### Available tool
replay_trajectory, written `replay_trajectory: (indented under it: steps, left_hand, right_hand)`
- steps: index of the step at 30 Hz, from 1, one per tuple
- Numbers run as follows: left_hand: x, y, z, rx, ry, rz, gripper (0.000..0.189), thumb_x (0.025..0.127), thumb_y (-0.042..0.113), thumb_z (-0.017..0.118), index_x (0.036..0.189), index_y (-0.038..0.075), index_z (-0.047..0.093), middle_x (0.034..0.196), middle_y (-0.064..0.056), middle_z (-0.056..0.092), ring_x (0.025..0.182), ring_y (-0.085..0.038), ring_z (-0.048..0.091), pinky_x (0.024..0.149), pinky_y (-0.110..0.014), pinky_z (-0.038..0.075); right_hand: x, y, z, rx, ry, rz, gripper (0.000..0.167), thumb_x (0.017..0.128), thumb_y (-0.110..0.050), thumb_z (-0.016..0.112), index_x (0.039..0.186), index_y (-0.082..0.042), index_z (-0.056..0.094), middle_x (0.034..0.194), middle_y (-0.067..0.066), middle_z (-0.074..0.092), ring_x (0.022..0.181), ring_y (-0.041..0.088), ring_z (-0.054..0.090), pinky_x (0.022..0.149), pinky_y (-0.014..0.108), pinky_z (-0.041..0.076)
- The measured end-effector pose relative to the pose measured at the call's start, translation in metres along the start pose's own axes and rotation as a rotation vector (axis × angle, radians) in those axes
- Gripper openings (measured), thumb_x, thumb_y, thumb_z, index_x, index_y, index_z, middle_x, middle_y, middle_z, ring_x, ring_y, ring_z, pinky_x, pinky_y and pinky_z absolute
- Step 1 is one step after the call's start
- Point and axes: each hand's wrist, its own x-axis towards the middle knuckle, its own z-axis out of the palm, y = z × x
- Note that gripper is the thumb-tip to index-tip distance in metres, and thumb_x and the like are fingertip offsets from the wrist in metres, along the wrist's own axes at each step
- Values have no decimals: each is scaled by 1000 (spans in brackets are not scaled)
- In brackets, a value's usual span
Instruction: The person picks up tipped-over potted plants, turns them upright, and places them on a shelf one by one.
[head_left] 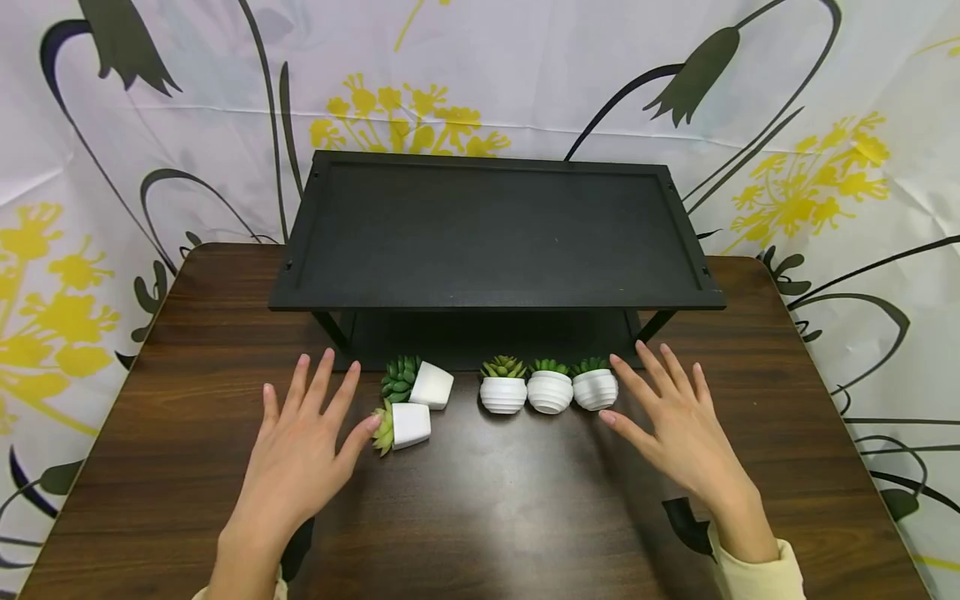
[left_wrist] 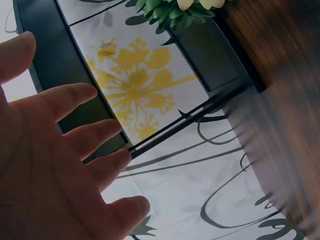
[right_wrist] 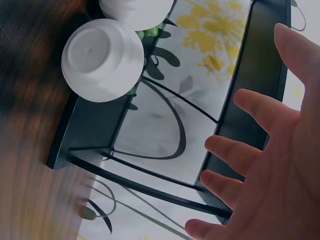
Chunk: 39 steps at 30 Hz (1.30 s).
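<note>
My left hand is spread with straight fingers, holding nothing. Beside its thumb, two small potted succulents lie tipped over: a dark green one in a white pot and a light green one in another white pot. To the right, three artificial succulents in ribbed round white pots stand in a row: left, middle and right. My right hand, also spread and holding nothing, is nearest the right one. In the right wrist view, a white pot's underside shows beyond the open palm.
A black two-tier shelf stands behind the plants, its lower board partly hidden under the upper one. It rests at the back of a dark wooden table. A flower-patterned white cloth hangs behind.
</note>
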Motion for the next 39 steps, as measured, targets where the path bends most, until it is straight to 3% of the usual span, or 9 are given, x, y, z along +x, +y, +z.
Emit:
replay_trajectory:
  steps: [6, 10, 17, 23, 28, 39]
  left_hand:
    - [-1, -5, -6, -18, -48, -18, 66, 93, 49, 41, 144, 10, 26, 149, -21, 10, 136, -36, -4, 102, -63, -8]
    - [-1, -9, -11, -37, -46, -15, 67, 92, 50, 43, 142, 7, 30, 147, -24, 15, 136, -39, 2, 102, -64, -3]
    - [1, -19, -20, -53, -1, -26, 65, 90, 46, 51, 138, 4, 37, 141, -27, 28, 132, -42, 18, 101, -64, 13]
    - [5, -31, -26, -102, 47, -73, 61, 89, 39, 56, 134, 1, 42, 133, -28, 38, 120, -47, 34, 90, -65, 31]
    - [9, -44, -31, -193, 83, -135, 56, 90, 33, 57, 131, -2, 44, 125, -31, 45, 112, -50, 41, 86, -65, 33]
    - [22, -62, -49, -304, 160, -182, 47, 91, 26, 57, 126, -5, 50, 116, -29, 53, 102, -47, 50, 79, -60, 41]
  right_hand:
    - [1, 2, -6, -3, -4, -9, 65, 86, -51, 55, 141, -23, 35, 146, 13, 25, 134, 37, 15, 104, 62, 7]
    - [2, 5, -12, -4, 1, -12, 66, 86, -50, 56, 142, -23, 34, 145, 14, 27, 133, 38, 17, 103, 62, 8]
    - [4, 10, -19, 14, -2, -22, 64, 86, -48, 57, 140, -19, 38, 141, 16, 33, 130, 39, 25, 98, 63, 18]
    - [3, 17, -25, 55, -13, -16, 60, 86, -43, 60, 134, -10, 45, 135, 19, 41, 121, 41, 36, 90, 62, 27]
    - [1, 27, -26, 94, -14, 0, 56, 87, -37, 61, 130, -4, 48, 130, 22, 45, 118, 41, 39, 90, 61, 30]
    - [-8, 49, -18, 186, -64, 65, 54, 88, -33, 61, 130, -3, 47, 126, 21, 49, 117, 42, 40, 90, 59, 34]
